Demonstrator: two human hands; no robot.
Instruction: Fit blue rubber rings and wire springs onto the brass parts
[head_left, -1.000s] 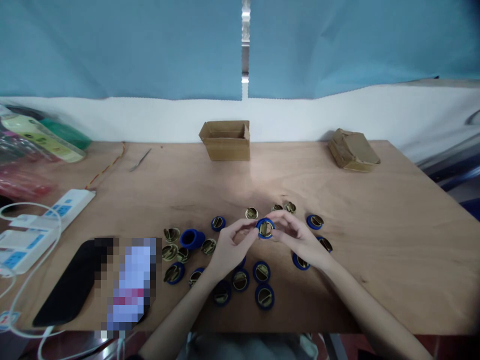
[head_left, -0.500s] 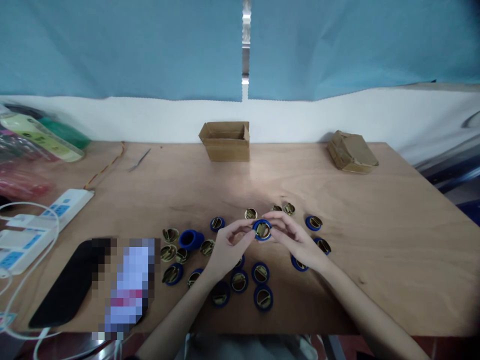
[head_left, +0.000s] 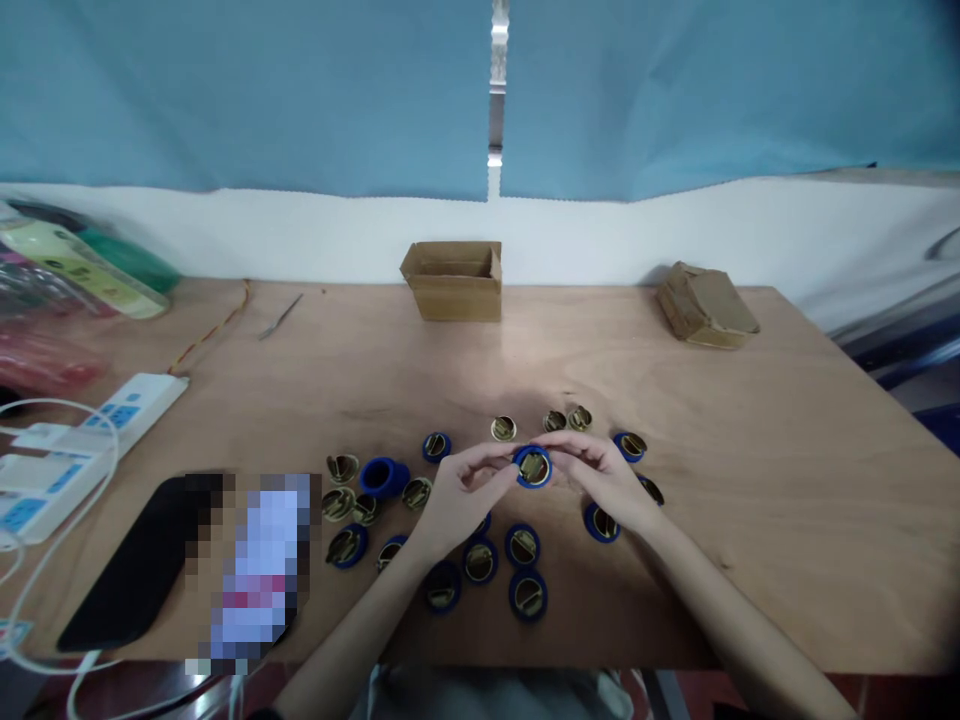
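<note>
My left hand (head_left: 459, 498) and my right hand (head_left: 600, 475) meet over the middle of the wooden table (head_left: 750, 480). Both pinch one blue ring with a brass insert (head_left: 532, 466) between their fingertips, just above the table top. Around the hands lie several similar blue-ringed discs (head_left: 528, 594) and several bare brass discs (head_left: 503, 428). A blue cap-like piece (head_left: 383, 476) stands to the left of my left hand.
An open cardboard box (head_left: 453, 279) and a closed brown packet (head_left: 705, 303) sit at the table's far edge. A black phone (head_left: 142, 562), white power strips (head_left: 75, 450) with cables, and plastic bags (head_left: 75, 275) occupy the left side. Tweezers (head_left: 279, 318) lie far left.
Both hands have stayed together on the blue ring, shifting it slightly lower and to the right. Nothing else on the table has moved.
</note>
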